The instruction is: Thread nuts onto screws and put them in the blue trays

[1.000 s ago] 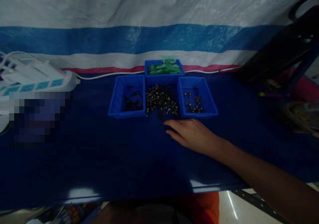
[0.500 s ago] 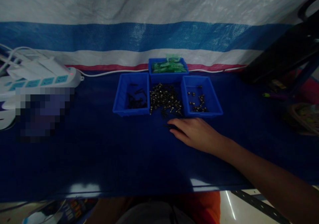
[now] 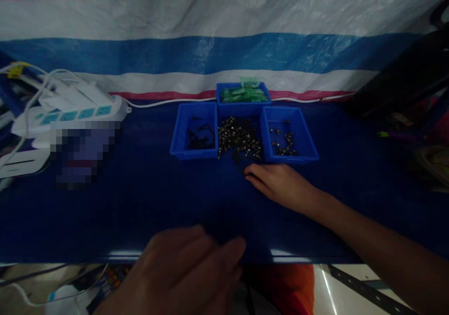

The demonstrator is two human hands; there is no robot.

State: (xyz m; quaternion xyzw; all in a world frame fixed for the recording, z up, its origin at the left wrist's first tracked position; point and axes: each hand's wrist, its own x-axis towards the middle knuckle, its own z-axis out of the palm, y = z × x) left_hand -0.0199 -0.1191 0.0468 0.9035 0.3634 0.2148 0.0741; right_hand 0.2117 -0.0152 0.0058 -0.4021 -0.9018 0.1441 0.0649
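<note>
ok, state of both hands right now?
Left hand: curled, blurred; can't tell if holding anything.
Right hand: drawn together near the small metal parts; grip unclear.

Illumination: dim overall; deep shadow at upper right. Glare: two pale patches along the front edge of the tabletop (image 3: 140,203), lower frame; faint sheen on the striped sheet (image 3: 199,53), top. Blur: left hand (image 3: 185,268), lower centre. Pixelation: mosaic block (image 3: 84,151), left.

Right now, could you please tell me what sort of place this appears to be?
Probably a small-parts workbench, perhaps in a workshop: three blue bins stand around a heap of metal parts on a blue table, with a power strip on the left.
</note>
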